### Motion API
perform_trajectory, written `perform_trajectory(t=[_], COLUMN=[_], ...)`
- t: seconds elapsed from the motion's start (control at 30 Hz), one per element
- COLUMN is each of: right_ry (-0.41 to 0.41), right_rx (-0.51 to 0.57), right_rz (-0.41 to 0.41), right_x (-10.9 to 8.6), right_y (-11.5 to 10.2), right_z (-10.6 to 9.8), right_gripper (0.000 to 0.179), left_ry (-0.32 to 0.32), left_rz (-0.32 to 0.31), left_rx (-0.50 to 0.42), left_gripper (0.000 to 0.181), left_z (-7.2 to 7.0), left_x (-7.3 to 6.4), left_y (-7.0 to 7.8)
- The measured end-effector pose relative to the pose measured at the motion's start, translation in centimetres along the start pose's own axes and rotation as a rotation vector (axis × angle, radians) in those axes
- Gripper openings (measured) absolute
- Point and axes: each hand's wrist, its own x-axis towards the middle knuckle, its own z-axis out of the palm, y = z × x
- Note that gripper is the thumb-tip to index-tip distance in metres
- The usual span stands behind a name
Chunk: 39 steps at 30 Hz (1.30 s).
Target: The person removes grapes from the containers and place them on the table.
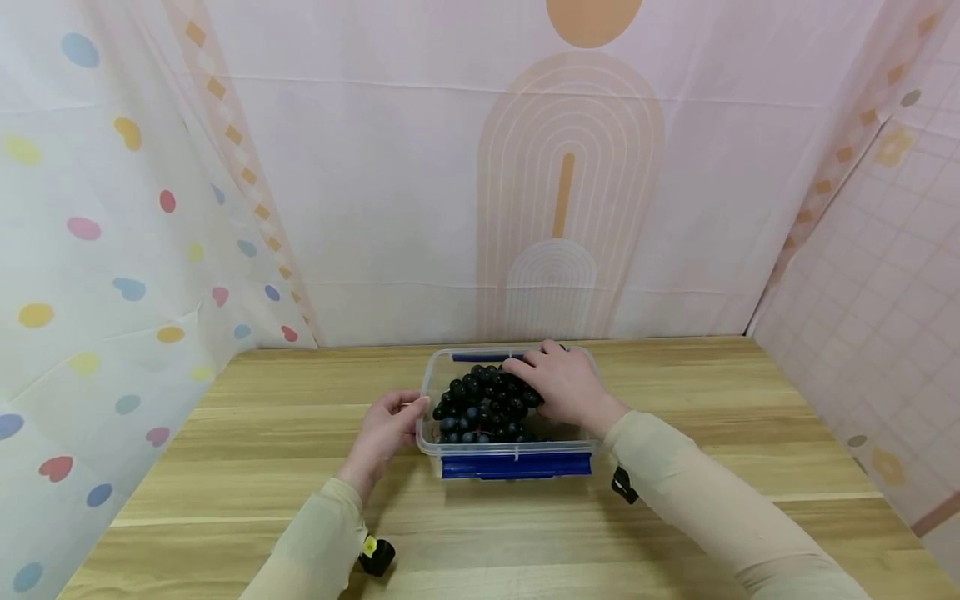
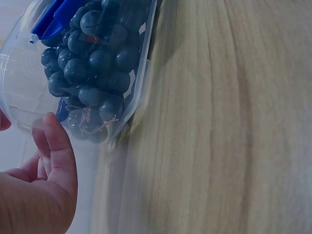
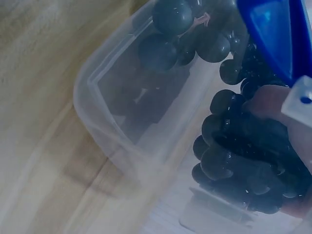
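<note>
A clear plastic food container [image 1: 429,442] with blue side latches holds dark grapes [image 1: 480,400], heaped toward its left and middle. My left hand [image 1: 386,429] grips the container's left side, thumb at the rim and fingers against the outer wall. In the left wrist view, those fingers [image 2: 61,151] lie along the clear wall beside the grapes [image 2: 80,70]. Reaching in over the right side, my right hand [image 1: 567,385] holds the upper part of a grape bunch. Through the wall in the right wrist view, this hand [image 3: 270,107] appears around dark grapes [image 3: 217,161]; some fingers are hidden.
The container stands on a wood-grain table [image 1: 517,533], near the back edge. A patterned cloth [image 1: 390,208] hangs behind, with further cloths at both sides. A blue latch [image 1: 517,465] runs along the container's front. Each wrist carries a small black camera device [image 1: 377,557].
</note>
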Motion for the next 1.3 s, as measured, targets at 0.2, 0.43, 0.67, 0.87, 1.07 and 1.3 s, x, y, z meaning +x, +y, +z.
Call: perform_trajectory(t=[0.2,0.43,0.67,0.87,1.07,1.3], right_ry=[0.032,0.078,0.115,0.157,0.165,0.193], right_rx=[0.009,0.015,0.033,0.022,0.023,0.027], right_rz=[0.001,-0.02,-0.02,-0.021,-0.022,-0.029], right_x=[-0.2,-0.4,-0.8,-0.9,-1.0,-1.1], right_y=[0.1,0.2,0.3,0.4,0.5,0.6], right_z=[-0.2,-0.5,-0.5,-0.7,-1.1,-1.3], right_gripper=[0.078,0.08,0.079,0.075,0.074,0.072], left_ry=[0.008,0.014,0.009,0.006,0.003,0.005], left_rz=[0.008,0.005,0.009,0.01,0.009,0.011], left_rx=[-0.016,-0.018,0.002,0.011,0.001,-0.006], left_gripper=[0.038,0.039,0.038,0.038,0.038,0.036], left_z=[0.1,0.1,0.0,0.0,0.0,0.1], left_x=[0.3,0.2,0.2,0.2,0.3,0.4], left_y=[-0.2,-0.2,-0.2,-0.2,-0.2,-0.3])
